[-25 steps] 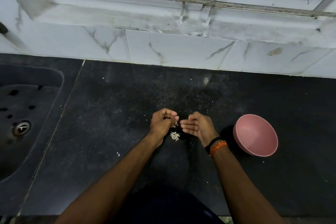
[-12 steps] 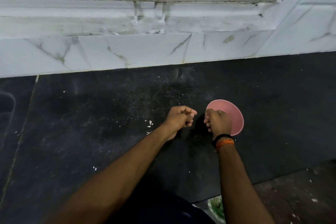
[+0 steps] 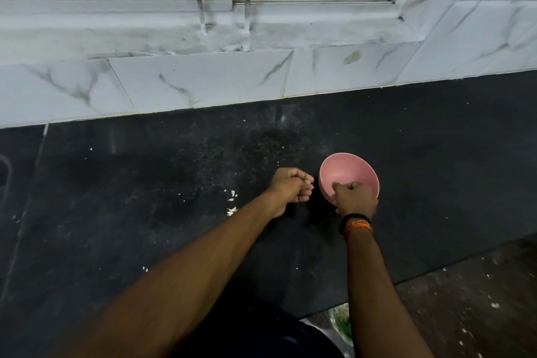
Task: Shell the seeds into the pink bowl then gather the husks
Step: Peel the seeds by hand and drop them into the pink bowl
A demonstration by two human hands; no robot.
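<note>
Pink bowl (image 3: 348, 174) on the black counter (image 3: 145, 197), and we work beside it.
Our right hand (image 3: 355, 197) hangs over the bowl's near rim, fingertips bunched downward; whether they pinch a seed we cannot tell; our left hand (image 3: 289, 187) sits curled just left of the bowl, contents hidden; pale husks (image 3: 232, 203) lie left of that hand.

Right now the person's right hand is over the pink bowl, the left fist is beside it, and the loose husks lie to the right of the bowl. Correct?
Not quite. The head view shows the husks lying left of the left hand, away from the pink bowl. The right hand is over the bowl's near rim, as stated.
</note>
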